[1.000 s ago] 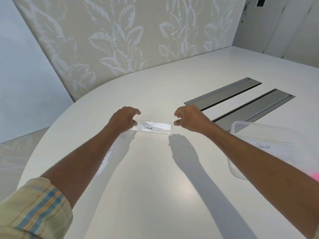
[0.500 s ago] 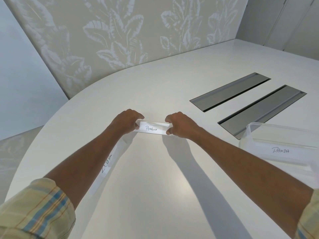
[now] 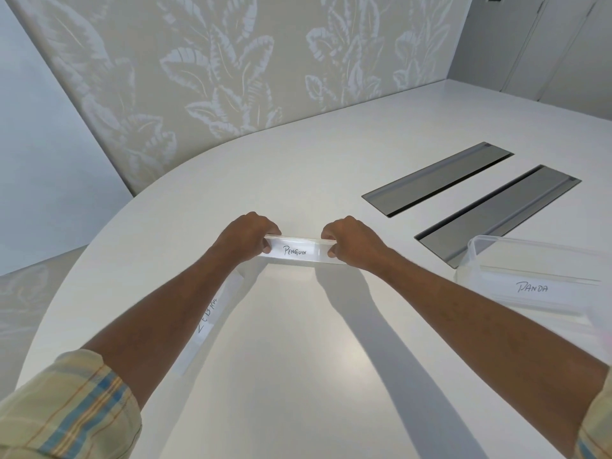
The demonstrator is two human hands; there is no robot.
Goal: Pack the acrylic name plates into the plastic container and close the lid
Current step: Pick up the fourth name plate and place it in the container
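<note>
A clear acrylic name plate marked PENGUIN [image 3: 298, 251] is held by both ends at the middle of the white table. My left hand [image 3: 246, 238] pinches its left end and my right hand [image 3: 352, 241] pinches its right end. A second plate marked ZEBRA [image 3: 212, 321] lies flat on the table, partly hidden under my left forearm. At the right stands the clear plastic container [image 3: 477, 246], open on top, with a plate marked PANDA [image 3: 533, 288] inside it. No lid is in view.
Two grey metal cable hatches [image 3: 437, 178] [image 3: 496, 213] are set into the white table [image 3: 298, 359] behind the container. A leaf-patterned wall panel [image 3: 231, 77] runs along the table's far curved edge.
Both hands have closed in on the ends of the PENGUIN plate and taken hold of it. The view has shifted, showing more of the container at right.
</note>
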